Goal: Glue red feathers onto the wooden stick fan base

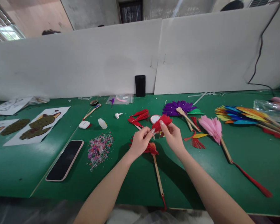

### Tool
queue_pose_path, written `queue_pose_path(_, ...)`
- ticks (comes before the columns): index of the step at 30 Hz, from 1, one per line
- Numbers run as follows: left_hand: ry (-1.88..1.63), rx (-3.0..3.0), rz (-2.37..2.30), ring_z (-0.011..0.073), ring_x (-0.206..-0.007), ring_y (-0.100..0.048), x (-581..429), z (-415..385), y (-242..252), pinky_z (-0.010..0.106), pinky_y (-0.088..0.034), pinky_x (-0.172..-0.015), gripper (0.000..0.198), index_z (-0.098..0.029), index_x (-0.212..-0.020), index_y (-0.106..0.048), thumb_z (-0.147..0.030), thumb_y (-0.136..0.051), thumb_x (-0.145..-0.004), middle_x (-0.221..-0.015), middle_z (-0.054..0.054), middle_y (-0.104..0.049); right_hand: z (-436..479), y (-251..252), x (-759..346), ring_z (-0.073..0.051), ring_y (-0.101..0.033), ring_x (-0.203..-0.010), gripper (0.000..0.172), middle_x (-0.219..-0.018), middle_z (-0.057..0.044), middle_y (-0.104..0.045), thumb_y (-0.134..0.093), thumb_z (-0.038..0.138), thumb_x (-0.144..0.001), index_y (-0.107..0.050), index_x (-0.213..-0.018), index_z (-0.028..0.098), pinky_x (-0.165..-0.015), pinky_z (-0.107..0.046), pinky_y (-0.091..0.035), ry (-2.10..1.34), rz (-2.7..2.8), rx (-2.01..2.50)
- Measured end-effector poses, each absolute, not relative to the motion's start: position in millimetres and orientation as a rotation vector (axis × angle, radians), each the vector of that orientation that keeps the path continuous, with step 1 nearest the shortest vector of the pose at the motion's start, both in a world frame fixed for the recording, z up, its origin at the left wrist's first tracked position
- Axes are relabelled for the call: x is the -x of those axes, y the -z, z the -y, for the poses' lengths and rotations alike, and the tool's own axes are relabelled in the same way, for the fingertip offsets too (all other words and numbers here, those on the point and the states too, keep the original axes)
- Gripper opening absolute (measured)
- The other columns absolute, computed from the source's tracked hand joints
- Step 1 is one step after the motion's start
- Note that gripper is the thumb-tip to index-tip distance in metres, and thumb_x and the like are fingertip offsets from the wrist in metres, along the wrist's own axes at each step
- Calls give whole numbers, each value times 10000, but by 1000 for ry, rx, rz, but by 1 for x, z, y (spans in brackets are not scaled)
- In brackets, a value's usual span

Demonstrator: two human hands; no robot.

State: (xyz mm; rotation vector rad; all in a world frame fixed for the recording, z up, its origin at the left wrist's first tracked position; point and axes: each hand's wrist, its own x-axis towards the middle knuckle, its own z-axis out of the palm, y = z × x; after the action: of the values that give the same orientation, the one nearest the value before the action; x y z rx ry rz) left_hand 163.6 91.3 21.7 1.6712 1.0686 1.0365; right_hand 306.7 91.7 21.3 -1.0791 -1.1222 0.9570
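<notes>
Both of my hands meet over the middle of the green table, pinching one red feather [163,122] between them. My left hand [141,140] is closed on its narrow end, while the fingers of my right hand [172,134] close on the wider part. Below them lies a fan with red feathers [155,149], partly hidden by my left hand; its wooden handle [158,174] points toward me and ends in a red tassel. Just beyond my left hand rest several loose red feathers [140,115]. A round white-topped lid or container [155,119] sits behind the held feather.
To the right lie a purple feather fan [175,109], a pink feather fan [211,127] and multicoloured feather fans [242,115]. Leftward are a small white bottle [102,123], a heap of colourful bits [100,149] and a phone [65,160]. A black phone [140,85] leans against the white partition [84,62].
</notes>
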Motion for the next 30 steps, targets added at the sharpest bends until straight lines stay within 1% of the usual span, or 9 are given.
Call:
queue_pose_path(3,-1016,-1692,-1076,93,-510,-432,-164,-92,-21,216,-324,-534,326,-168,-672,-529,-411,-484,-885,-570,-31,-533,-94,-23,-308,-137,-603,-483,393,-583,-23,-674,-734,518,-663,-650,-787,155,-405,-217,-471,-981,1091,1110)
queue_pose_path(6,-1015,-1683,-1080,91,-505,-417,-164,-92,-21,218,-314,-535,329,-167,-662,-525,-405,-487,-885,-558,-35,-514,-95,-24,-310,-123,-579,-455,386,-560,-20,-668,-745,519,-643,-652,-722,153,-409,-218,-471,-1029,1093,1090)
queue_pose_path(10,-1021,-1651,-1070,85,-494,-387,-163,-94,-21,218,-294,-520,330,-165,-662,-531,-407,-489,-881,-550,-40,-493,-95,-23,-312,-123,-580,-460,393,-566,-22,-668,-691,543,-702,-649,-736,154,-422,-223,-475,-1040,1124,1038)
queue_pose_path(13,-1020,-1622,-1065,78,-460,-335,-163,-94,-20,220,-265,-494,332,-168,-655,-524,-412,-490,-876,-514,-56,-439,-95,-21,-311,-144,-605,-494,405,-570,-26,-665,-630,561,-760,-644,-753,156,-445,-244,-493,-1043,1161,1019)
queue_pose_path(19,-1031,-1621,-1076,75,-430,-288,-161,-94,-21,227,-237,-473,349,-169,-650,-531,-428,-483,-879,-472,-70,-376,-96,-21,-312,-173,-633,-527,468,-564,-27,-651,-533,635,-791,-614,-722,179,-425,-256,-481,-1114,1103,1029)
queue_pose_path(22,-1103,-1688,-1136,76,-445,-306,-162,-94,-22,226,-240,-478,346,-168,-650,-534,-415,-489,-888,-482,-66,-375,-95,-23,-312,-150,-619,-503,505,-586,-28,-646,-502,664,-793,-603,-690,179,-416,-236,-464,-1077,1099,1094)
queue_pose_path(25,-1227,-1785,-1197,78,-468,-352,-162,-92,-19,214,-276,-489,305,-171,-687,-535,-381,-489,-903,-512,-59,-402,-91,-24,-309,-126,-584,-464,473,-532,-9,-597,-540,619,-798,-591,-639,175,-422,-224,-448,-957,1137,1151)
queue_pose_path(27,-1299,-1895,-1229,78,-475,-392,-162,-92,-16,206,-308,-498,255,-174,-732,-549,-344,-487,-912,-532,-53,-440,-89,-24,-307,-124,-589,-475,406,-573,-10,-612,-567,558,-813,-603,-687,174,-430,-225,-445,-887,1168,1136)
queue_pose_path(30,-1379,-2123,-1261,93,-515,-499,-160,-92,-10,204,-367,-527,185,-169,-821,-585,-278,-475,-921,-598,-21,-559,-87,-22,-306,-143,-639,-539,283,-719,-33,-669,-592,459,-834,-616,-845,177,-446,-237,-453,-808,1223,1095)
